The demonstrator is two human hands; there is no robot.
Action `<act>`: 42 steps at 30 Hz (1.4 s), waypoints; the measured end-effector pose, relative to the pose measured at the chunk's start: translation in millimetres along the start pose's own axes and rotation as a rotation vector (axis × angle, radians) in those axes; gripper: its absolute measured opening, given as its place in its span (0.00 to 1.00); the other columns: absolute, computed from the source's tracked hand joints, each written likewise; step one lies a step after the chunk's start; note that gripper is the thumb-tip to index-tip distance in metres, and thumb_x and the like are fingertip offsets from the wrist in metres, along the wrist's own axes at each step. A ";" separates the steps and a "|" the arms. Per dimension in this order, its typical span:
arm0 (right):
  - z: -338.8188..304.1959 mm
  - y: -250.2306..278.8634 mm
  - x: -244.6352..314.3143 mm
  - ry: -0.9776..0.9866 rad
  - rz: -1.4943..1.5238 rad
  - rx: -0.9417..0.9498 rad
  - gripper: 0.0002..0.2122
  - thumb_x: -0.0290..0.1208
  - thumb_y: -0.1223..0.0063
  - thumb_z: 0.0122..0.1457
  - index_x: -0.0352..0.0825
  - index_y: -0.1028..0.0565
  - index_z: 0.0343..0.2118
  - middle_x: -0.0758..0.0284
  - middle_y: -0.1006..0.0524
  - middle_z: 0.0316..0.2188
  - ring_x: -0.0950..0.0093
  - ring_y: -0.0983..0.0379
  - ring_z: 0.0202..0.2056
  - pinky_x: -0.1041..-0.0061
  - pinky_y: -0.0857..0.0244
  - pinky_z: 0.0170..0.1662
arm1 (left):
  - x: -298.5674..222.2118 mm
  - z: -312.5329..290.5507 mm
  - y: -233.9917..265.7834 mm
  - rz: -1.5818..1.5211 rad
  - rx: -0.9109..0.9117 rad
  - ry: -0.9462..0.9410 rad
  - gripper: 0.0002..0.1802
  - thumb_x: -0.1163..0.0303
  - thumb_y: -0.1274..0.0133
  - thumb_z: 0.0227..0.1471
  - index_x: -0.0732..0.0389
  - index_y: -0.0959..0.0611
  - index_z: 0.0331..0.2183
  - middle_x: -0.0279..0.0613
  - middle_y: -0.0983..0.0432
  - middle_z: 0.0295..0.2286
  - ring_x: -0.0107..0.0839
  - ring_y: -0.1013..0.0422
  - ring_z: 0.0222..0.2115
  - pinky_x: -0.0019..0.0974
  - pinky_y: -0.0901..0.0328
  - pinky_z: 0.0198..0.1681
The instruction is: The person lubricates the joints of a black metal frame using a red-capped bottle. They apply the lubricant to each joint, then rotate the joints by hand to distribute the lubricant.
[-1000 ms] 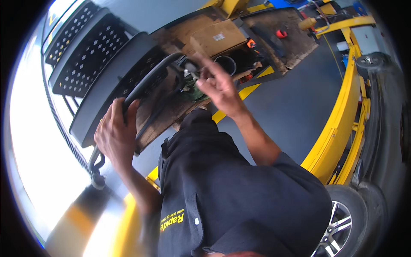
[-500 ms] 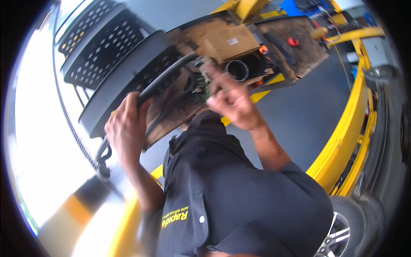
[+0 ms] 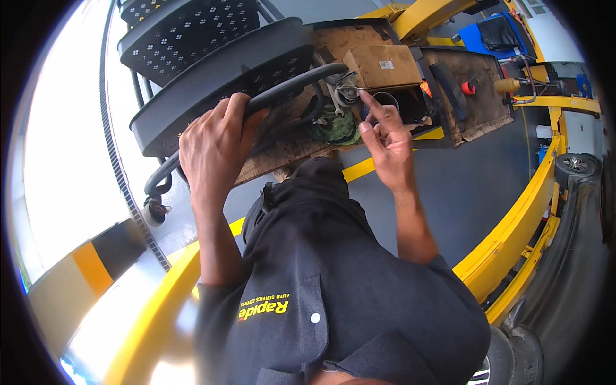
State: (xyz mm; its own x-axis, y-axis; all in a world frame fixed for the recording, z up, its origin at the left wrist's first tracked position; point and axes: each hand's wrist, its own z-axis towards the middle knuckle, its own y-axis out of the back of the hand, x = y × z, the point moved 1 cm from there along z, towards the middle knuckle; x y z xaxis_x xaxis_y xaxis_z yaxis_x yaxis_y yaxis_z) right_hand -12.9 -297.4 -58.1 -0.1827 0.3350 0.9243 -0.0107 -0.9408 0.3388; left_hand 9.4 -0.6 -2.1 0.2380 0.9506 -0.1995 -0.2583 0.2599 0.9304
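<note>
A black trolley point(image 3: 215, 96) with perforated trays leans at a tilt in front of me. My left hand point(image 3: 217, 144) is closed round its thick black tube point(image 3: 289, 83). A caster wheel point(image 3: 155, 210) hangs at the tube's near left end. Around the tube's far right end is a grey metal fitting point(image 3: 347, 88), which looks like another caster. My right hand point(image 3: 391, 147) holds nothing I can see; its index finger stretches toward that fitting, thumb apart and other fingers partly curled. Whether the fingertip touches is unclear. Below the fitting lies a crumpled green cloth point(image 3: 337, 126).
A cardboard box point(image 3: 384, 66) stands on the workbench point(image 3: 343, 40) beyond my right hand, beside a round can point(image 3: 387, 97) partly hidden by the fingers. Farther right lies a red ring point(image 3: 468, 88). A yellow lift rail point(image 3: 507, 237) runs along the right.
The view has shifted, so the trolley and bench sit farther right and higher. My right hand was blurred and is now steadier, its index finger near the fitting. My left hand keeps its grip.
</note>
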 end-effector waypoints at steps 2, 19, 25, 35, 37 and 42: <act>-7.7 -8.5 4.2 -0.004 -0.062 -0.047 0.29 0.22 0.37 0.65 0.48 0.25 0.69 0.71 0.31 0.44 0.88 0.37 0.28 0.86 0.38 0.31 | 0.7 0.3 0.5 -0.006 0.005 0.001 0.17 0.51 0.39 0.64 0.55 0.18 0.38 0.37 0.21 0.26 0.39 0.19 0.28 0.45 0.26 0.32; 56.3 -11.8 -5.5 -0.343 0.255 -0.091 0.13 0.37 0.49 0.77 0.31 0.21 0.43 0.70 0.20 0.27 0.84 0.25 0.21 0.84 0.38 0.23 | 5.0 -3.4 -8.6 0.063 -0.066 0.008 0.18 0.48 0.35 0.61 0.52 0.13 0.41 0.35 0.13 0.33 0.35 0.16 0.34 0.42 0.24 0.40; 24.8 -28.1 11.6 -0.345 0.486 -0.079 0.17 0.41 0.53 0.78 0.32 0.20 0.42 0.70 0.20 0.26 0.83 0.25 0.22 0.84 0.39 0.23 | 3.1 -0.4 -8.6 0.088 -0.042 0.006 0.17 0.49 0.35 0.60 0.52 0.13 0.41 0.34 0.14 0.33 0.34 0.16 0.34 0.41 0.24 0.40; 31.2 -10.2 38.9 0.071 -0.075 -0.134 0.20 0.25 0.44 0.72 0.32 0.25 0.66 0.76 0.26 0.30 0.90 0.38 0.27 0.86 0.41 0.31 | 5.0 -5.1 0.5 0.058 -0.153 -0.020 0.18 0.52 0.30 0.53 0.51 0.20 0.33 0.32 0.25 0.26 0.33 0.22 0.28 0.39 0.30 0.33; 32.4 -3.0 20.3 -0.087 0.017 -0.170 0.19 0.29 0.46 0.74 0.30 0.24 0.65 0.76 0.27 0.29 0.89 0.37 0.27 0.86 0.40 0.30 | 5.7 1.9 -8.6 0.058 -0.116 -0.065 0.19 0.50 0.31 0.54 0.51 0.21 0.32 0.31 0.26 0.26 0.30 0.22 0.28 0.38 0.30 0.33; 10.2 -29.2 1.2 -0.256 0.213 0.059 0.18 0.31 0.48 0.75 0.28 0.24 0.63 0.71 0.22 0.29 0.86 0.30 0.27 0.83 0.31 0.33 | 10.8 -3.6 -8.2 0.048 -0.141 -0.098 0.16 0.51 0.37 0.62 0.51 0.22 0.35 0.31 0.27 0.26 0.30 0.23 0.28 0.37 0.31 0.33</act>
State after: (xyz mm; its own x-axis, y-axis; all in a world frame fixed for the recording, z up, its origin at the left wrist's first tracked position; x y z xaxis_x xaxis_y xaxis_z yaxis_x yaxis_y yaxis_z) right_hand -2.8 -269.0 -65.1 0.0780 0.1401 0.9871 0.0595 -0.9890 0.1357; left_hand 10.7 8.2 -12.9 0.3102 0.9432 -0.1189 -0.3990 0.2426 0.8843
